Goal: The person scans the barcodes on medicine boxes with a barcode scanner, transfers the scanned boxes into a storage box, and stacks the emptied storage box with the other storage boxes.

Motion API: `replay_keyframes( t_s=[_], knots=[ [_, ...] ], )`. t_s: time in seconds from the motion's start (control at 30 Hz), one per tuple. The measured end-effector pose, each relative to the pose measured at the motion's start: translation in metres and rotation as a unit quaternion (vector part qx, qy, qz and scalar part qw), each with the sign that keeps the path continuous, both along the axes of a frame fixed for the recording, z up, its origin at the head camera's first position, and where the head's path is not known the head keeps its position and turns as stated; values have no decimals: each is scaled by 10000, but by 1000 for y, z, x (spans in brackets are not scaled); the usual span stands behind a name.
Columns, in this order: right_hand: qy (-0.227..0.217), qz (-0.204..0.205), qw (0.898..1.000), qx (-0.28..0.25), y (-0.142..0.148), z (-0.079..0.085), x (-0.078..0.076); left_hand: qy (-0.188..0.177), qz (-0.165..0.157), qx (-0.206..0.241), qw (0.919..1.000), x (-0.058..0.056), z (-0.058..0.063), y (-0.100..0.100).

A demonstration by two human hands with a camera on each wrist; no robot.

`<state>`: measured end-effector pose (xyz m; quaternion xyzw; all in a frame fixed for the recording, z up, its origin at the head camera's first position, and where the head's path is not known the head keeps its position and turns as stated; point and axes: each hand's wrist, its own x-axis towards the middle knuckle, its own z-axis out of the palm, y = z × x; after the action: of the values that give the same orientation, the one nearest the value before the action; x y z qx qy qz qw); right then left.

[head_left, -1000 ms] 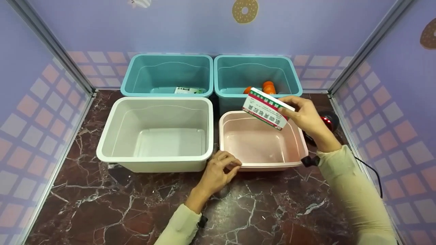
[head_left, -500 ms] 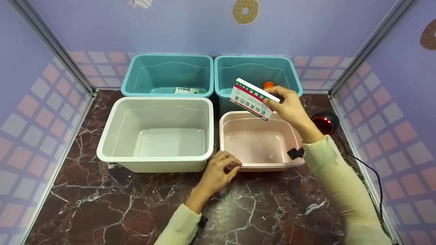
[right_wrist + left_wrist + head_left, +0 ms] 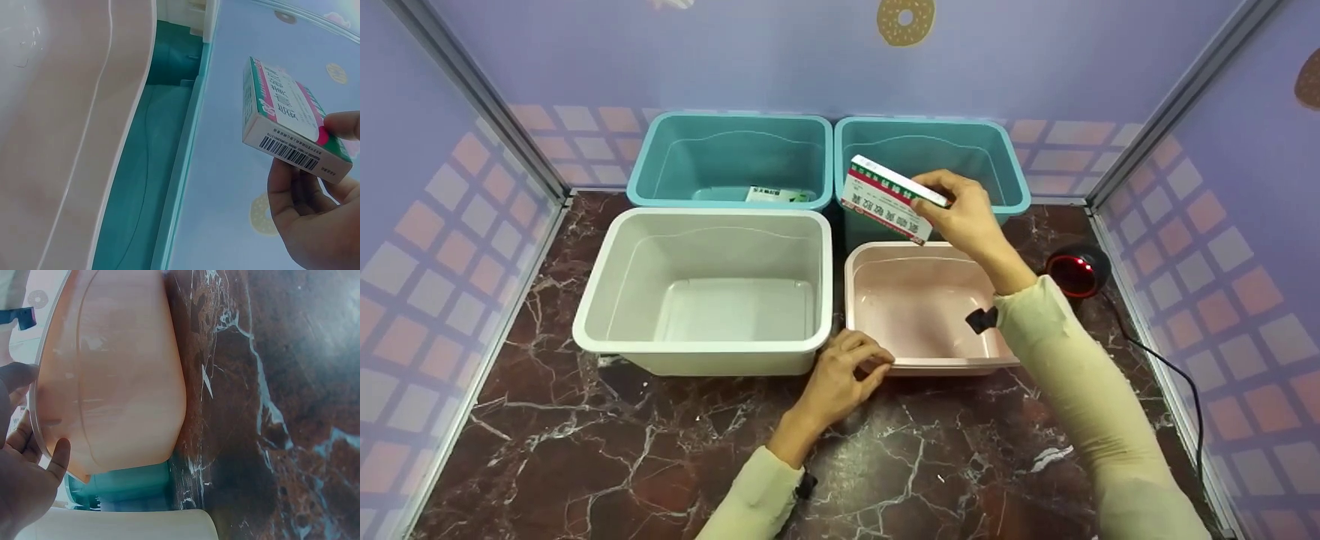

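Note:
My right hand pinches a white medicine box with green and red bands between thumb and fingers. The box is tilted, over the gap between the right teal bin and the pink bin; in the right wrist view, a barcode shows on its end. My left hand holds the near left corner of the pink bin, its thumb and fingers around the rim in the left wrist view. Nothing lies on the part of the pink bin's floor that shows.
A large white bin stands left of the pink one. Behind it, a left teal bin holds a small white and green box. A black device with red lights and a cable stands at the right wall.
My right hand has carried the medicine box left and away from me, from over the pink bin toward the teal bins. The left hand stays at the pink rim.

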<state>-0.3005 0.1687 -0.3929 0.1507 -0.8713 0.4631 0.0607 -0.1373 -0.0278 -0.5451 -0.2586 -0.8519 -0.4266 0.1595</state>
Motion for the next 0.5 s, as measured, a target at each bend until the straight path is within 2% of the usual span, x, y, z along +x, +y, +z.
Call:
replay_keyframes(
  t_s=[0.33, 0.5],
  knots=[
    [99, -181, 9996, 202, -24, 4, -16, 100, -1, -2, 9999, 0, 1, 0],
    [178, -131, 9992, 332, -36, 2, -24, 51, 1, 10, 10000, 0, 1, 1]
  ],
)
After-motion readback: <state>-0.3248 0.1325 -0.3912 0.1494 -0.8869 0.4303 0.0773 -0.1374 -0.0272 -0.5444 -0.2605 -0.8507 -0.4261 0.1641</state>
